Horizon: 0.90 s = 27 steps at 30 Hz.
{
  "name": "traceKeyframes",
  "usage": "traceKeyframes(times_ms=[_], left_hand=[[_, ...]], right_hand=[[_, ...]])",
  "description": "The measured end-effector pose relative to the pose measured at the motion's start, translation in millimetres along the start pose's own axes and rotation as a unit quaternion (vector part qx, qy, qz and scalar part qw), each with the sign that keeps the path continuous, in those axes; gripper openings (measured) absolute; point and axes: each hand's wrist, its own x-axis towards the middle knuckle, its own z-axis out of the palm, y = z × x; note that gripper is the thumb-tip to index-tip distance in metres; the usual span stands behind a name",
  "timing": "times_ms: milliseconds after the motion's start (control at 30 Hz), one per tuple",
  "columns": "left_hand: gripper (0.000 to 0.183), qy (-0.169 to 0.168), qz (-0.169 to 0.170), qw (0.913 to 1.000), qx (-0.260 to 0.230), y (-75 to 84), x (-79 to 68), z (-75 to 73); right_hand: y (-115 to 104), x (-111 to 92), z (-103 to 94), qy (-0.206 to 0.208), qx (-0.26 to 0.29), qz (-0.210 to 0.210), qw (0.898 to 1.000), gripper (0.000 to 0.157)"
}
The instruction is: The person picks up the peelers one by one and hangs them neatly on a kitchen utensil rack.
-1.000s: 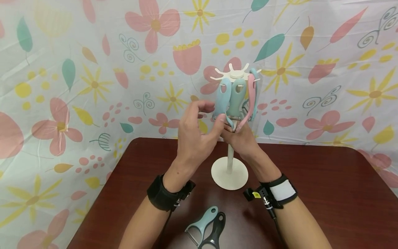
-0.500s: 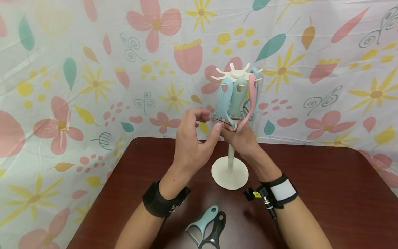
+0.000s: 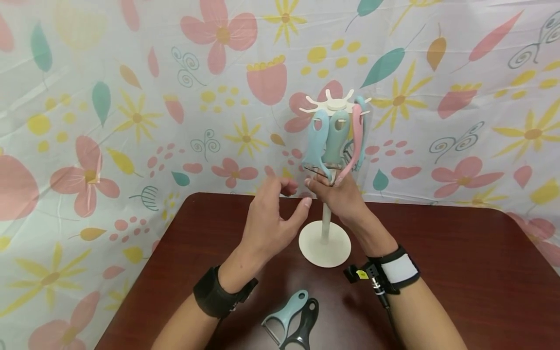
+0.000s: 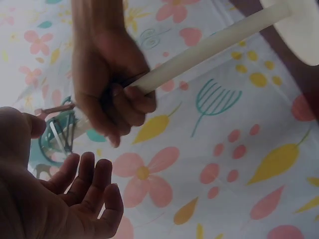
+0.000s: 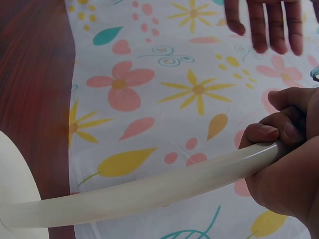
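A cream rotating stand (image 3: 324, 253) stands upright on the table, its round top ringed with hooks. My right hand (image 3: 344, 197) grips its pole (image 5: 149, 195) just under the hanging peelers. On the hooks hang a light blue peeler (image 3: 317, 143), a green peeler (image 3: 336, 138), a pink peeler (image 3: 357, 138) and, partly hidden behind the pink one, another blue peeler (image 3: 363, 141). My left hand (image 3: 268, 223) hovers left of the pole, below the light blue peeler, with nothing in its loosely bent fingers. In the left wrist view its fingers (image 4: 92, 179) are apart from the peelers.
On the dark brown table (image 3: 459, 272), near the front, lie a grey-blue peeler (image 3: 288, 311) and a black peeler (image 3: 308, 321), side by side and touching. A flower-patterned cloth (image 3: 197, 121) hangs behind and to the left of the table.
My left hand has drawn down and away from the light blue peeler, where its thumb was earlier. My right hand stays on the pole, its thumb now showing further out to the left.
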Motion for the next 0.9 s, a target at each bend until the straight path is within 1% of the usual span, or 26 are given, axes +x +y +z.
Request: traceKeyframes(times_ms=[167, 367, 567, 800, 900], left_hand=[[0.030, -0.033, -0.007, 0.9994, 0.012, -7.9, -14.0, 5.3], [0.029, -0.065, -0.029, 0.9970, 0.031, -14.1, -28.1, 8.2], [0.028, -0.088, -0.047, 0.9938, 0.051, -15.4, -41.3, 8.1], [0.034, -0.128, -0.074, 0.9871, 0.061, -14.9, -55.3, 9.5], [0.035, -0.147, -0.075, 0.9837, 0.070, -15.4, -62.3, 10.9]], right_hand=[[-0.2, 0.6, 1.3, 0.001, -0.006, -0.008, 1.000, 0.032], [-0.5, 0.8, 1.1, 0.004, -0.008, -0.012, 1.000, 0.029], [0.4, 0.5, 0.4, 0.000, -0.002, -0.005, 1.000, 0.034], [-0.4, -0.7, 0.5, 0.001, 0.000, 0.004, 1.000, 0.039], [0.0, -0.8, 0.4, -0.002, 0.012, 0.004, 1.000, 0.042]])
